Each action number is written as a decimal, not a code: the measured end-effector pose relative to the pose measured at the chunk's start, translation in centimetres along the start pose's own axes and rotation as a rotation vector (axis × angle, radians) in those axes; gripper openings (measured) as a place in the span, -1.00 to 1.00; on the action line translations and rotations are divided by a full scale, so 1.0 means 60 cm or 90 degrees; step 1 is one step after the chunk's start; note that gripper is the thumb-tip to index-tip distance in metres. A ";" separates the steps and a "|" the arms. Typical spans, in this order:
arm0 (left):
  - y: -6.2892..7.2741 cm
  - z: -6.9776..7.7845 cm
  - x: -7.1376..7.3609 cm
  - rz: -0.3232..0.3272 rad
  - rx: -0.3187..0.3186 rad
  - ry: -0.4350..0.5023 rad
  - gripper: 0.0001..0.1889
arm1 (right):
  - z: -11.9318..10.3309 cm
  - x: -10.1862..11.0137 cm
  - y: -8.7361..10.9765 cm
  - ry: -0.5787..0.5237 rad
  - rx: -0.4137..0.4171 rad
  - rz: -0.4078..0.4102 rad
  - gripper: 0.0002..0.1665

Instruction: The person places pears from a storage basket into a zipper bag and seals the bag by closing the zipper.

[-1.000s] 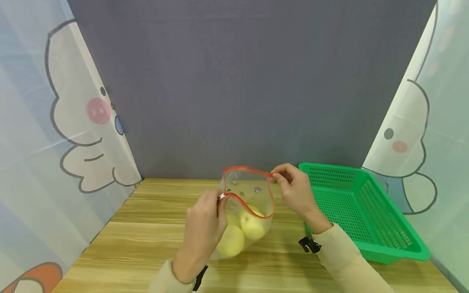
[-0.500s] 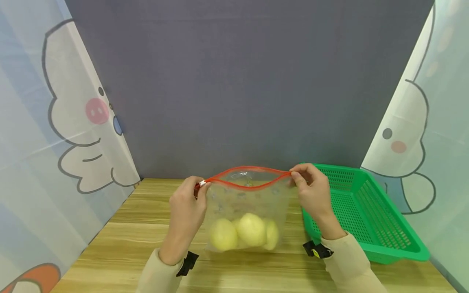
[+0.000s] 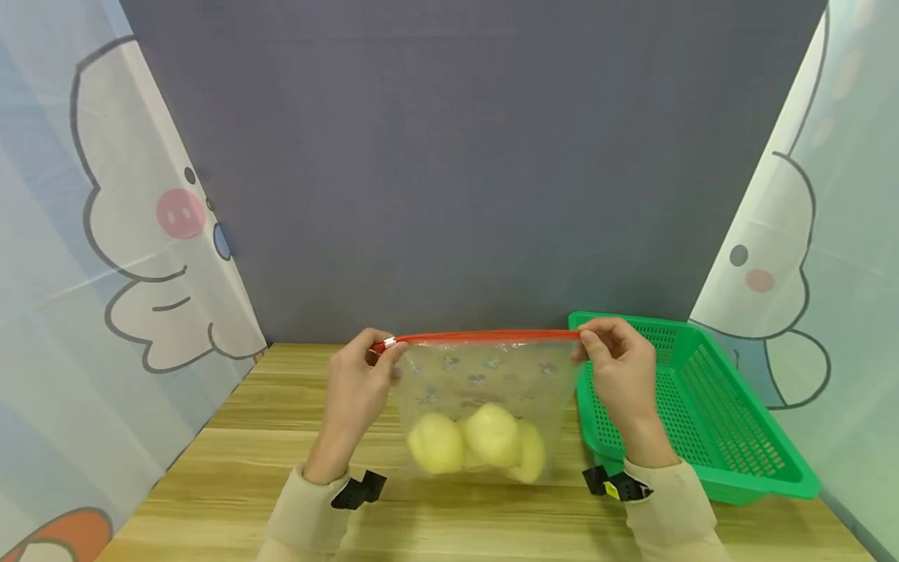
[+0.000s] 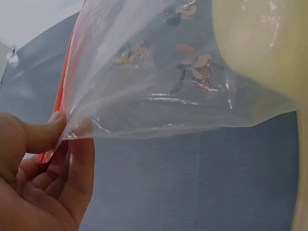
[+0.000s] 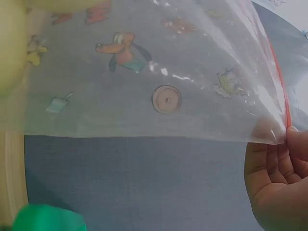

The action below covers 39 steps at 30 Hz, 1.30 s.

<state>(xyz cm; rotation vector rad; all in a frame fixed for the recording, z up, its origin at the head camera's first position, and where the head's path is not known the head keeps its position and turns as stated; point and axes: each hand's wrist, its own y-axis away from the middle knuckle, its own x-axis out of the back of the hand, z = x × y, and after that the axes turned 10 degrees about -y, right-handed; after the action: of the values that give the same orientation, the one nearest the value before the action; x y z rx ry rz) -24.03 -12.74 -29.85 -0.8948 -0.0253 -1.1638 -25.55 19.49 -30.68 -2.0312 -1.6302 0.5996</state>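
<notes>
A clear zip bag printed with small cartoon figures hangs upright between my two hands, its red zip edge drawn straight. Several yellow-green fruits, perhaps apples or pears, lie in its bottom. My left hand pinches the left top corner, beside a white slider. The right top corner is pinched between thumb and fingers of my right hand. Both wrist views show the plastic film stretched away from the pinching fingers; some fingers lie behind the bag.
A green slotted plastic basket stands at the right of the wooden table, close to my right hand and forearm. A dark grey cloth panel rises behind the table, with cartoon-printed curtains at the sides.
My hands have moved apart, the right one further right. The bag's mouth went from a wide round opening to a flat line, and the bag now faces me with the fruits low in it.
</notes>
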 end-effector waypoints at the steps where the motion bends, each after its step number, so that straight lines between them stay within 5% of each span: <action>1: -0.002 -0.003 -0.001 -0.011 0.013 0.016 -0.88 | 0.000 0.002 0.000 0.003 0.000 0.000 -0.86; 13: -0.020 -0.034 -0.011 -0.061 0.146 0.147 -0.74 | -0.002 0.015 0.000 0.059 -0.024 -0.025 -0.85; 18: -0.025 -0.043 -0.015 -0.063 0.148 0.171 -0.77 | -0.003 0.012 0.000 0.059 -0.022 -0.030 -0.84; 27: -0.024 -0.046 -0.007 -0.139 0.188 0.170 -0.78 | 0.006 0.008 0.001 0.071 -0.013 -0.023 -0.85; 39: -0.022 -0.036 -0.008 -0.139 0.191 0.223 -0.77 | 0.012 0.004 0.003 0.094 -0.003 -0.015 -0.83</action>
<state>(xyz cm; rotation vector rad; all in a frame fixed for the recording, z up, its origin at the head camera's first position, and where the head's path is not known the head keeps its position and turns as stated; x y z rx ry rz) -26.18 -13.84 -30.70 -0.4229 -0.0126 -1.4638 -25.82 19.73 -31.38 -2.0062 -1.5676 0.4269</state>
